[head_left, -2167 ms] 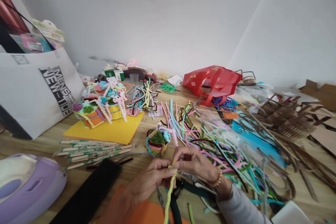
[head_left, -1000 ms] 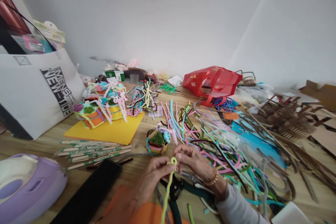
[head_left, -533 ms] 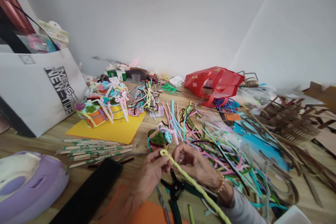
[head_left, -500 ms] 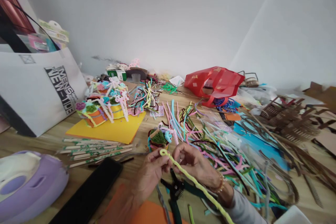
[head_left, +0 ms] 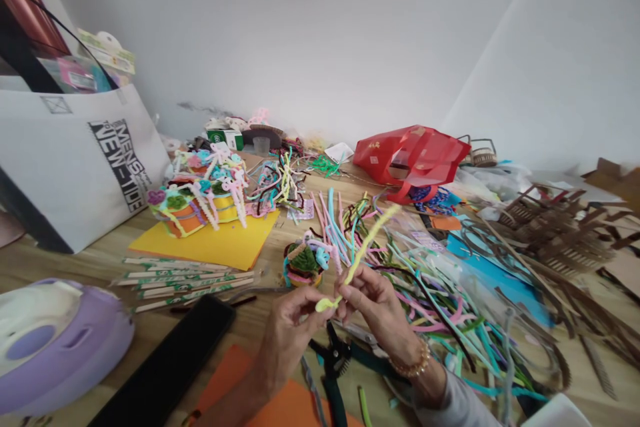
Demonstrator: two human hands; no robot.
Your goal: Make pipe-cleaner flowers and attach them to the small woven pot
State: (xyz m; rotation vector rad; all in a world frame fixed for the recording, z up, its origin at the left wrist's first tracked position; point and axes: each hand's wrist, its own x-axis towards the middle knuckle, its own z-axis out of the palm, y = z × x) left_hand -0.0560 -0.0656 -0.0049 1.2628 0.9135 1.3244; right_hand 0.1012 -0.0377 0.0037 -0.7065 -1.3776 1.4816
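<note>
A yellow pipe cleaner [head_left: 367, 240] with a small loop at its near end runs between my two hands. My left hand [head_left: 295, 320] pinches it beside the loop. Further along, my right hand [head_left: 377, 310] grips it between thumb and fingers, and its free end slants up to the right. Just beyond my fingertips stands a small pot decorated with coloured pipe cleaners [head_left: 303, 260]. Beneath my hands lie dark-handled pliers [head_left: 336, 353] and an orange sheet [head_left: 285, 407].
Loose pipe cleaners [head_left: 430, 300] spread to the right, near brown woven baskets [head_left: 575, 233]. Several decorated pots [head_left: 200, 193] stand on yellow paper [head_left: 235, 250]. Wrapped sticks [head_left: 185, 283], a black phone [head_left: 165, 360], a purple-white device [head_left: 65, 347], a white bag [head_left: 65, 160] and a red bag [head_left: 410, 153] lie around.
The pipe cleaner's long free end has swung from pointing down toward me to pointing up and away. My right hand has turned and its grip has shifted; my left hand still pinches near the loop.
</note>
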